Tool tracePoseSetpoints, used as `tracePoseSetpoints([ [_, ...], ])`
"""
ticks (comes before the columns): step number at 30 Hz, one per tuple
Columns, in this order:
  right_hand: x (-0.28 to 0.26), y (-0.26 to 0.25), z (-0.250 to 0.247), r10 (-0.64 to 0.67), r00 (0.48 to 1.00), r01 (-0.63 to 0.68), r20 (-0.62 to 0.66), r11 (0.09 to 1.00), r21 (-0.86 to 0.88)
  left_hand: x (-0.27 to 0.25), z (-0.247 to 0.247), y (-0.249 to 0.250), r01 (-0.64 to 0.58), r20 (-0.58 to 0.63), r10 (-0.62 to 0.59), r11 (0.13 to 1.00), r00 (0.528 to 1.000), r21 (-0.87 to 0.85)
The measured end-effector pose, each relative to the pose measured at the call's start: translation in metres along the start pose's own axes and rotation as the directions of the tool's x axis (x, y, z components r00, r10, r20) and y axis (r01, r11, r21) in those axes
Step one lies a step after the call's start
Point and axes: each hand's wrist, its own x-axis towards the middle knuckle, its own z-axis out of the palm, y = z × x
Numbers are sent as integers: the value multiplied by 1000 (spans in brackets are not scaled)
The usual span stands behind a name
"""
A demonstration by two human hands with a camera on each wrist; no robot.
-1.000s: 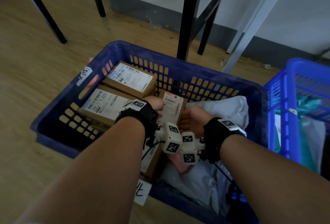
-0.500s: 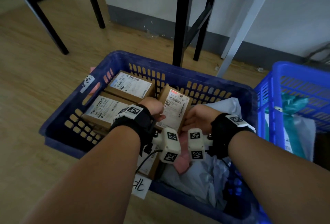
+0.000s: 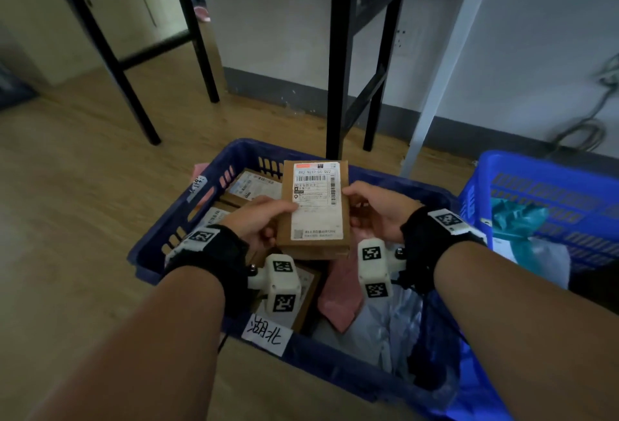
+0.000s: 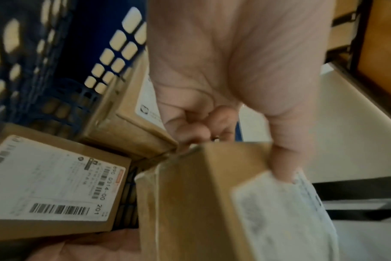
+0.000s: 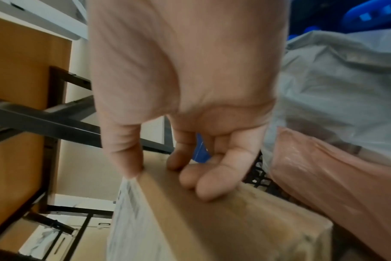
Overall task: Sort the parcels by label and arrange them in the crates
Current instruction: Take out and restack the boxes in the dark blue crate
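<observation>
Both forearms reach forward from the lower edge of the head view, wrists banded in black straps with white marker cubes; the left hand [image 3: 259,219] grips the left edge of a box [image 3: 313,209], thumb lying across its label, fingers curled underneath; the right hand [image 3: 375,209] pinches the right edge, thumb on the front rim, fingers bent behind the side; the box is held clear above the dark crate [image 3: 338,373], label up and tipped towards the head camera; the label [image 3: 315,199] reads "882 N217 00 022" over barcodes, smaller print too blurred to read; below, more boxes [image 3: 251,186] lie flat in the crate's left half, one [image 4: 49,185] showing "0314-00 201" in the left wrist view; a pink bag [image 3: 338,300] and a grey bag [image 3: 385,330] fill the right half; a white tag [image 3: 266,337] on the near rim bears handwritten "湖北"; a brighter blue crate [image 3: 536,186] stands just to the right, holding a teal bag [image 3: 512,216]; both crates sit on the wooden floor [image 3: 67,219].
</observation>
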Motion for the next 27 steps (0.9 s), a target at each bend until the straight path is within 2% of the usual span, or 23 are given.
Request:
tracePoseSetpoints([
  [5, -24, -6, 4, -63, 998, 63, -9, 998, 0, -27, 4, 9, -65, 99, 74, 994, 992, -87],
  [10, -55, -3, 4, -88, 994, 88, 61, 996, 4, -55, 3, 12, -147, 102, 153, 987, 983, -66],
  [15, -71, 5, -3, -139, 989, 141, 54, 989, -36, -63, 0, -2, -128, 141, 130, 992, 981, -19],
  [21, -70, 5, -12, -139, 990, 141, 28, 988, -68, -65, -9, -7, -154, 161, 153, 988, 975, -3],
  [27, -64, 7, -3, -144, 986, 152, 86, 982, -108, -59, -17, -11, -130, 192, 125, 991, 973, 13],
])
